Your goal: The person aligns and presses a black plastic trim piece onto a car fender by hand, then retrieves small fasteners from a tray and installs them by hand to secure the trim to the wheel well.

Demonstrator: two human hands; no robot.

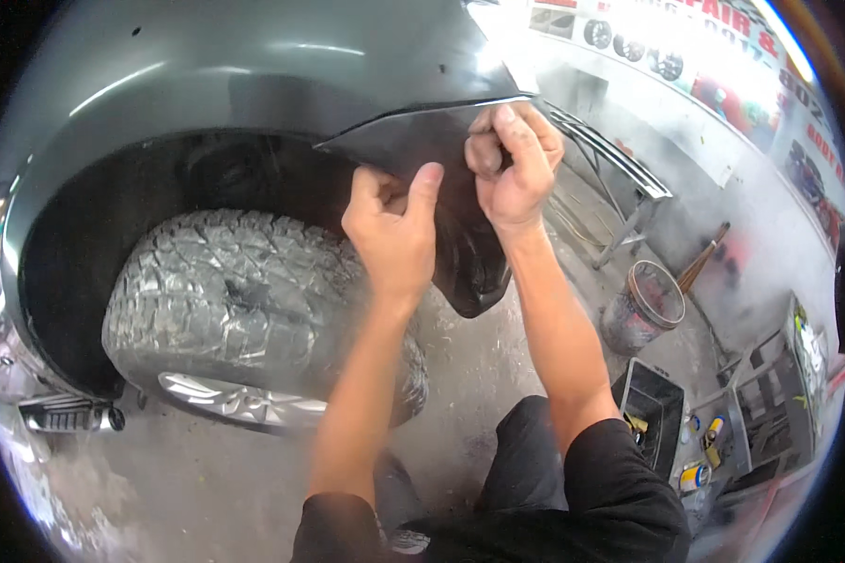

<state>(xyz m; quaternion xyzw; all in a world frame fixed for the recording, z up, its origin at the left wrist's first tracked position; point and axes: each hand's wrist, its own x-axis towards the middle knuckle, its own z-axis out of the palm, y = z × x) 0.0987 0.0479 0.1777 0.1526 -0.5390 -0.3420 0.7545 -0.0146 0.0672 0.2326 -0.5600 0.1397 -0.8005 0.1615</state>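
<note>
A dark, thin, roughly triangular panel (413, 139) sits below the lower edge of a glossy dark grey car fender (282, 89), at the front of the wheel arch. My left hand (394, 220) grips the panel's lower edge, fingers curled and thumb pointing up. At the panel's right end my right hand (516, 164) is closed, its fingertips pinching near the upper edge. What lies behind the curled fingers is hidden. A black liner piece (469, 272) hangs down between my forearms.
A chunky, dusty tyre (235, 281) with a silver rim (244, 399) fills the arch at left. On the right stand a metal stand (634, 211), a stained bucket (643, 305), a black tray (652, 413) and several small cans (695, 477) on the concrete floor.
</note>
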